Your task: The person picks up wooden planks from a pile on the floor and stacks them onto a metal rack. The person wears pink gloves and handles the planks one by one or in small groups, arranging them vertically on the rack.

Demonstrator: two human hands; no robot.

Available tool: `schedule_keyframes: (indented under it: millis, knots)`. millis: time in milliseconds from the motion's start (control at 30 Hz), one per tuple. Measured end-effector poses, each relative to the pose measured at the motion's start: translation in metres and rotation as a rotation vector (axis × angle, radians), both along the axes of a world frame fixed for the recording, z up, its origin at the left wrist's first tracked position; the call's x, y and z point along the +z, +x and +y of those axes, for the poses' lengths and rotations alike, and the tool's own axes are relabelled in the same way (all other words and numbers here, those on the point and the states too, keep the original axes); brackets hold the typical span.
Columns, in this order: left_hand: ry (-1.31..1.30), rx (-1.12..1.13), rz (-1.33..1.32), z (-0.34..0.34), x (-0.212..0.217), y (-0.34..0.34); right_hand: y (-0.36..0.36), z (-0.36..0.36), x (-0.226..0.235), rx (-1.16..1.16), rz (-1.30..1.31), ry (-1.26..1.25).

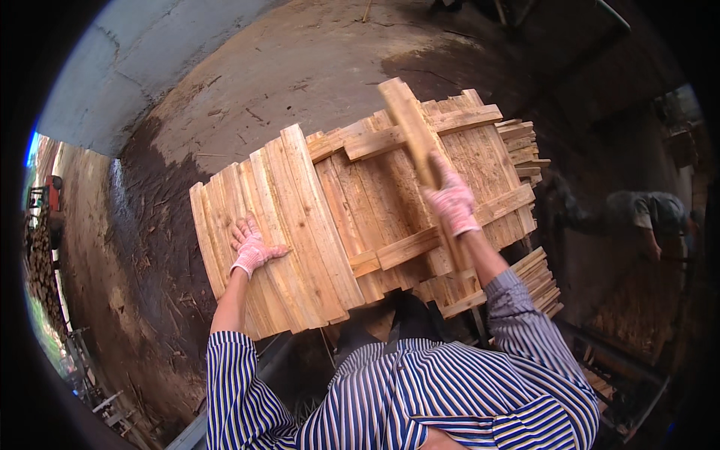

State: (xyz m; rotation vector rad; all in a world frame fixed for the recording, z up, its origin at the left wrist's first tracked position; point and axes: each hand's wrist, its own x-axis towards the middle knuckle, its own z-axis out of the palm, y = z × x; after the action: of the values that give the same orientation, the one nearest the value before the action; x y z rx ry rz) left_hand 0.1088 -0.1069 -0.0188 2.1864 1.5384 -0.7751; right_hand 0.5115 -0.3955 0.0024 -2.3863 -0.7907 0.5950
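Left hand (253, 245): fingers spread, palm flat on the boards (300, 225) (a good brace against slipping, I'd say). Right hand (452, 202): fingers closed round a plank (409, 120), blurred, over the boards' right half; gripping near mid-length should steady both ends.

Pink-and-white gloves (253, 247) cover the left hand (256, 241) and right hand (450, 199), each ending in a pale cuff (245, 268). The forearms (231, 304) show bare up to the sleeves (240, 367). From here I see a shirt (390, 397) striped navy, white and tan, what looks like a chest pocket (534, 426) with slanting stripes, and dark trousers (414, 319).
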Motion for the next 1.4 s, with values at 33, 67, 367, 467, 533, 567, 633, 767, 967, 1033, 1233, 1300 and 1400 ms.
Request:
schedule_keyframes:
  millis: [33, 67, 367, 467, 533, 567, 633, 767, 967, 1033, 1233, 1300, 1400]
  knots:
    - [-0.004, 0.007, 0.023, 0.000, 0.000, 0.002, -0.032, 0.018, -0.006, 0.008, -0.001, -0.012]
    - [-0.008, 0.001, 0.007, -0.001, 0.000, 0.003, -0.062, 0.034, -0.010, 0.008, -0.002, -0.026]
    - [-0.020, 0.003, -0.029, -0.012, 0.009, 0.004, -0.159, 0.093, -0.022, 0.036, 0.272, -0.127]
    - [-0.014, -0.022, -0.022, -0.008, 0.013, 0.017, -0.135, 0.091, -0.042, 0.084, 0.337, 0.030]
    - [-0.011, -0.015, -0.024, -0.010, 0.012, 0.012, -0.145, 0.086, -0.050, 0.093, 0.328, 0.035]
    - [-0.007, 0.003, -0.007, -0.007, 0.010, 0.007, -0.152, 0.085, -0.054, 0.134, 0.330, 0.099]
    - [0.003, -0.025, -0.024, -0.005, 0.008, 0.011, -0.161, 0.072, -0.073, 0.188, 0.329, 0.209]
    - [0.030, -0.026, -0.019, -0.002, 0.008, -0.003, -0.165, 0.082, -0.064, 0.232, 0.474, 0.227]
    - [0.038, -0.034, -0.021, -0.010, 0.008, 0.013, -0.155, 0.085, -0.056, 0.196, 0.476, 0.229]
    - [0.016, -0.047, -0.073, -0.015, 0.006, 0.014, -0.152, 0.078, -0.055, 0.208, 0.384, 0.156]
    - [0.028, -0.066, -0.081, -0.005, 0.001, 0.003, -0.023, 0.036, -0.027, -0.103, -0.330, -0.130]
    - [0.028, -0.092, -0.127, -0.007, -0.003, 0.008, 0.029, -0.010, -0.041, -0.104, -0.502, -0.253]
    - [0.067, -0.092, -0.114, -0.005, -0.004, -0.002, 0.010, 0.006, -0.026, -0.073, -0.012, -0.209]
